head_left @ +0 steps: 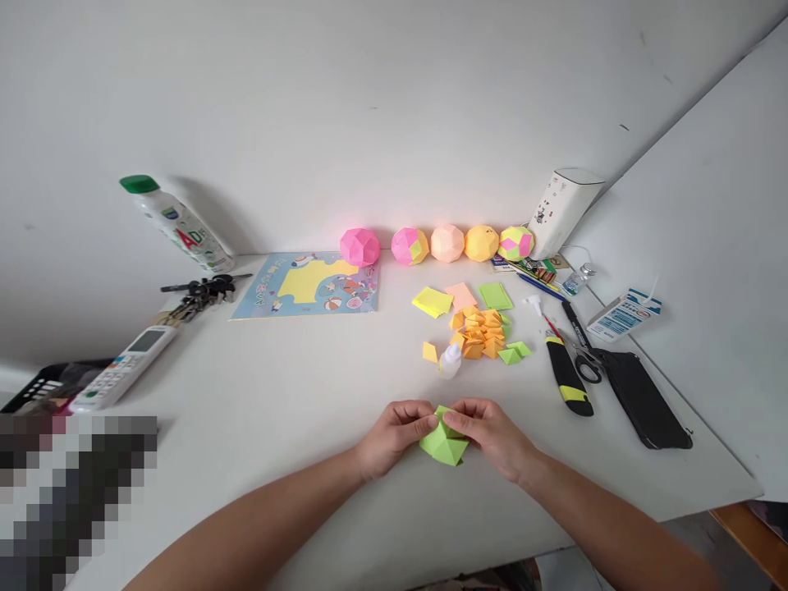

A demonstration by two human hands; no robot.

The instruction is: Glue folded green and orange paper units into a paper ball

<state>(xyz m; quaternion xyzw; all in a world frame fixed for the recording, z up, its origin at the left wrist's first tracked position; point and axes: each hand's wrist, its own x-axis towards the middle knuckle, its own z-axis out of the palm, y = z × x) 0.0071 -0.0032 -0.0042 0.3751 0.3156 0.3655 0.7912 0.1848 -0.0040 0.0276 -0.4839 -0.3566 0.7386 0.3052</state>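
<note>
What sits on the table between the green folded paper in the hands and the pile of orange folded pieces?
In the head view, a small glue bottle and one yellow paper piece.

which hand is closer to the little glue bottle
Left, narrowly. The glue bottle stands just beyond the left hand; the right hand sits a bit farther off. Both pinch the green folded paper.
</note>
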